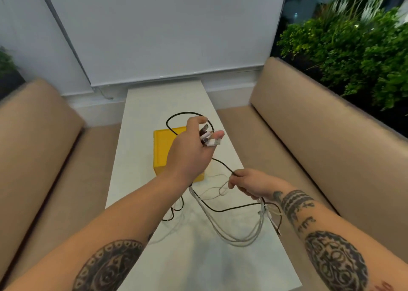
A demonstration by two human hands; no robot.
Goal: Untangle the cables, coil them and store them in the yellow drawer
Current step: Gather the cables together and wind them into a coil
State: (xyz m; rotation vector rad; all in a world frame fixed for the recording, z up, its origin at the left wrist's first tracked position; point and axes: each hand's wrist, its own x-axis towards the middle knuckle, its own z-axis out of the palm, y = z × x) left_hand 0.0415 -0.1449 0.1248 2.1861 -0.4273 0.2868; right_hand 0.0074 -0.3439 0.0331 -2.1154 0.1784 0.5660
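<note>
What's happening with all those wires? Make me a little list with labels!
Left hand: holds a bunch of plugs, raised up
Right hand: grips the black cable and white cables
Black cable: loops past the left hand, then runs to the right hand
White cables: hang in a loose loop over the table, not yet coiled
Yellow drawer: on the table, behind the left hand
Seats: tan benches on both sides
</note>
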